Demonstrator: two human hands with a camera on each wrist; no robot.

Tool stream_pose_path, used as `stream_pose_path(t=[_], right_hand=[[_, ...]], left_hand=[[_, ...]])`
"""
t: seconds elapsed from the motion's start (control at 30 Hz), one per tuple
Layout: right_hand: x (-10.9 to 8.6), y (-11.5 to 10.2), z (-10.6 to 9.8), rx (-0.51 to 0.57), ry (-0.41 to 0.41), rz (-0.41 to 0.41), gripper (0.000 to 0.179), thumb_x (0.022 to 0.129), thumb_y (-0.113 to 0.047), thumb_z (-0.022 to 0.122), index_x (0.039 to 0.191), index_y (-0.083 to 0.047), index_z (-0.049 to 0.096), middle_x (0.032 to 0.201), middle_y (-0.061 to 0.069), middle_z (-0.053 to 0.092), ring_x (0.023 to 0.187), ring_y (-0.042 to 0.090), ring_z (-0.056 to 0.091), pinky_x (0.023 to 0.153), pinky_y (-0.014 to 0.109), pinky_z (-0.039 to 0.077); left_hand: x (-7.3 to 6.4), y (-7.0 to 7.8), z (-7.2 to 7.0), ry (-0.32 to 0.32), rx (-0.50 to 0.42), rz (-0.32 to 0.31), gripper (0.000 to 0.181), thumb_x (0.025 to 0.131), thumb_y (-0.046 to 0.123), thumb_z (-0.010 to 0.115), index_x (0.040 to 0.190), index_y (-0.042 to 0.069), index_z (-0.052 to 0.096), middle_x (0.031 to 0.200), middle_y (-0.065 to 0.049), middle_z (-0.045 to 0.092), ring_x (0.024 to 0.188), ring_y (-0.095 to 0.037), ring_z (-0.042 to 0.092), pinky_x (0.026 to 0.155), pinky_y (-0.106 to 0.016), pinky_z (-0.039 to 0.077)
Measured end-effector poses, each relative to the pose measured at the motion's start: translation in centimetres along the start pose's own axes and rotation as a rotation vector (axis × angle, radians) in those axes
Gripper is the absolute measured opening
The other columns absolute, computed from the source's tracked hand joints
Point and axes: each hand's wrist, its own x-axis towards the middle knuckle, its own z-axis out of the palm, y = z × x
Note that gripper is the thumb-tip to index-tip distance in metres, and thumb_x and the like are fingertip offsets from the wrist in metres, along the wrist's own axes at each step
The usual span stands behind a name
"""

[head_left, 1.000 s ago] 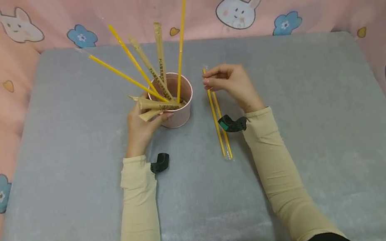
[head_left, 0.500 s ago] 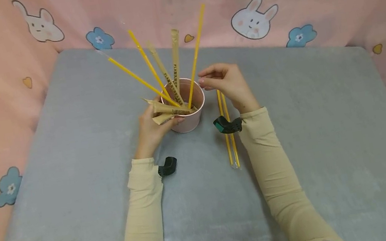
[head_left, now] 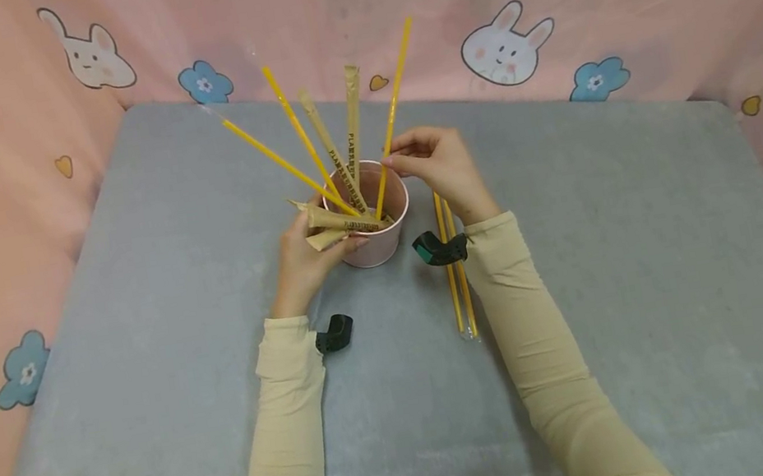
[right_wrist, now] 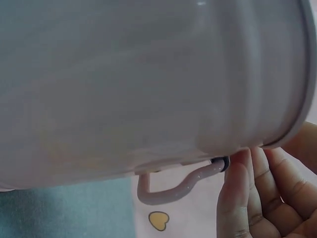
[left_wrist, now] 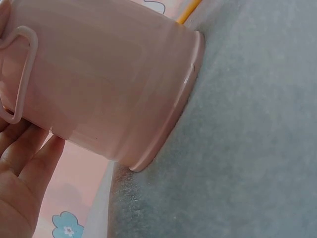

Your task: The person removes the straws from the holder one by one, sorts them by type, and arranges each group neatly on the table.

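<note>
A pink metal bucket (head_left: 375,254) stands on the table, gripped at its left side by my left hand (head_left: 302,255), thumb along the near rim. Below a side handle (left_wrist: 30,74), the fingers lie against its wall in the left wrist view. Yellow straws in clear wrappers (head_left: 272,154) and brown paper-wrapped straws (head_left: 351,105) lean out of it, some paper ones low over the left hand. At the right rim my right hand (head_left: 447,169) pinches the rightmost yellow straw (head_left: 396,86) between thumb and fingers. In the right wrist view the bucket hides those fingertips.
Two yellow wrapped straws (head_left: 453,293) lie side by side on the grey table (head_left: 631,298), partly under the right wrist. A pink curtain (head_left: 284,4) with rabbit prints hangs round the table's back and sides.
My right hand has moved left from above the two loose straws to the straw at the bucket's right rim. The left hand keeps its grip; the head view has shifted slightly.
</note>
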Motion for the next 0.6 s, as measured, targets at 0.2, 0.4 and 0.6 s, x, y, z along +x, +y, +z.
stream_pose_path(t=[0.2, 0.4, 0.6], right_hand=[[0.05, -0.2, 0.27, -0.042, 0.007, -0.016, 0.015, 0.084, -0.002, 0.069, 0.094, 0.009, 0.067, 0.085, 0.009, 0.066, 0.075, 0.018, 0.06, 0.074, 0.032, 0.052], [0.1, -0.09, 0.18, -0.021, 0.014, -0.028, 0.011, 0.084, -0.001, 0.069, 0.09, 0.008, 0.067, 0.081, 0.006, 0.065, 0.072, 0.016, 0.06, 0.074, 0.034, 0.052], [0.09, -0.13, 0.01, 0.003, 0.013, -0.039, 0.012, 0.084, 0.0, 0.068, 0.09, 0.011, 0.066, 0.079, 0.006, 0.066, 0.071, 0.017, 0.061, 0.072, 0.032, 0.053]], left_hand=[[-0.11, 0.1, -0.01, 0.005, 0.013, -0.004, 0.076, 0.069, 0.003, 0.083, 0.135, -0.005, 0.046, 0.116, -0.019, 0.061, 0.101, -0.025, 0.057, 0.088, -0.034, 0.046], [-0.03, 0.16, 0.0, 0.006, 0.022, -0.002, 0.075, 0.069, 0.002, 0.083, 0.135, -0.002, 0.047, 0.115, -0.017, 0.061, 0.096, -0.024, 0.059, 0.084, -0.031, 0.047], [0.11, 0.04, 0.02, 0.014, 0.049, -0.016, 0.074, 0.069, 0.004, 0.083, 0.135, 0.0, 0.049, 0.126, -0.017, 0.057, 0.098, -0.023, 0.055, 0.084, -0.031, 0.044]])
